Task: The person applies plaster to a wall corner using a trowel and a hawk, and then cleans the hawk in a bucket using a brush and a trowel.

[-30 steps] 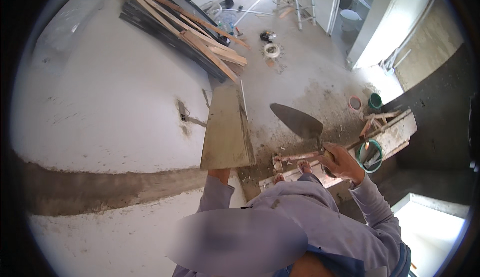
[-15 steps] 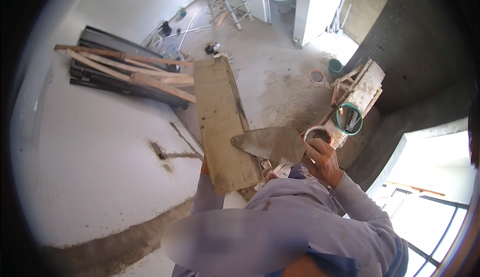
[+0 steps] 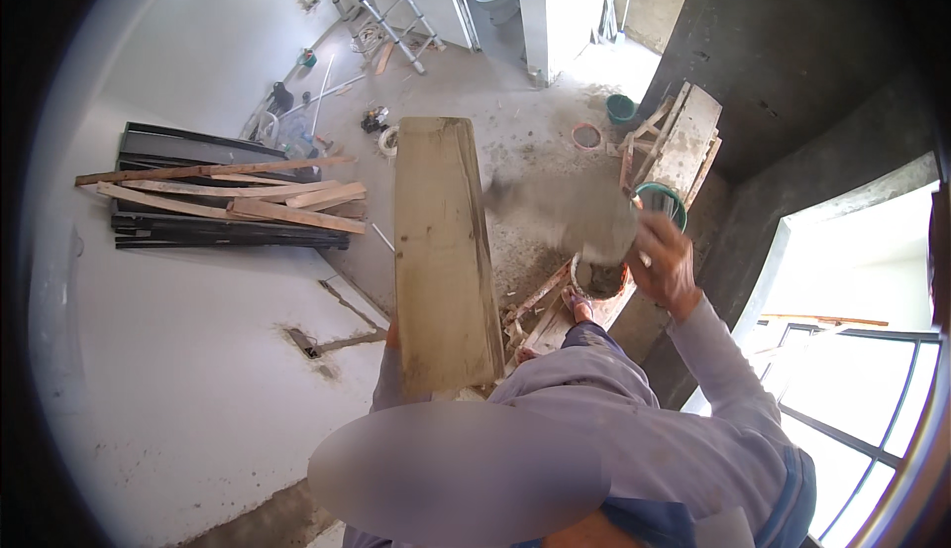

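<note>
My right hand [image 3: 666, 259] is closed around the handle end of a pointed trowel [image 3: 580, 213], whose grey blade is smeared by motion. The blade points left, its tip close to the right edge of a long board [image 3: 446, 251]. That board is flat, tan and streaked with mortar along its edge. From beneath, my left hand [image 3: 392, 335] supports the board; only a sliver of it shows and its fingers are hidden. Below the trowel, a bucket [image 3: 624, 285] with grey mortar inside stands on a plank near my foot.
A green bucket [image 3: 662, 191] stands farther along the plank scaffold [image 3: 686, 147]. On the floor are another green bucket [image 3: 621, 108] and a round reddish tub [image 3: 586, 137]. Timber strips [image 3: 238, 191] lie over black panels at left. An aluminium ladder [image 3: 376, 8] stands at the back.
The trowel has risen and moved right with my right hand, its blade coming off the board. The board now stands more upright in the picture, and the view has shifted.
</note>
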The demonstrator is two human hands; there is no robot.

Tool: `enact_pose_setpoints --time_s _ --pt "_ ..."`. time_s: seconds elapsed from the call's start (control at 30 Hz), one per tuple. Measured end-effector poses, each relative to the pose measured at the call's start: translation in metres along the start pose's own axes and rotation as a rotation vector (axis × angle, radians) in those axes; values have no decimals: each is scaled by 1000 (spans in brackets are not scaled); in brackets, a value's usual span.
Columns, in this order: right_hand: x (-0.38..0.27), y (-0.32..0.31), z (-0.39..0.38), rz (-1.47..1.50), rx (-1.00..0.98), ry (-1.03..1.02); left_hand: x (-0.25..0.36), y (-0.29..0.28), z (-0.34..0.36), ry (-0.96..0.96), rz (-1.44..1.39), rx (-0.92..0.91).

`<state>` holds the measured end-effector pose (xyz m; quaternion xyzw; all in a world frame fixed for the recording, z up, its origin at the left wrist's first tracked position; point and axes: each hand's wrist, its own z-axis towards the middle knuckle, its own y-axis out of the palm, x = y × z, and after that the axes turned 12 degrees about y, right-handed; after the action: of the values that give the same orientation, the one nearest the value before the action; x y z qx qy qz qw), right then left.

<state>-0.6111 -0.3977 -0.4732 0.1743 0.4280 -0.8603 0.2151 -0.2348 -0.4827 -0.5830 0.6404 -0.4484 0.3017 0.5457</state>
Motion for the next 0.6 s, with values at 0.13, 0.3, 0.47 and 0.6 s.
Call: enact_pose_setpoints --time_s 0.13,0.3,0.47,0.6 --pt "-1 -8 -61 -6 -219 82 -21 26 12 -61 50 -37" --pt "37 -8 -81 62 -173 520 -64 39 8 -201 138 -59" --pt "115 -11 -143 -62 -249 986 -121 51 14 -378 236 -106" --pt "177 31 -230 -158 -395 1215 -172 61 20 -527 331 -152"
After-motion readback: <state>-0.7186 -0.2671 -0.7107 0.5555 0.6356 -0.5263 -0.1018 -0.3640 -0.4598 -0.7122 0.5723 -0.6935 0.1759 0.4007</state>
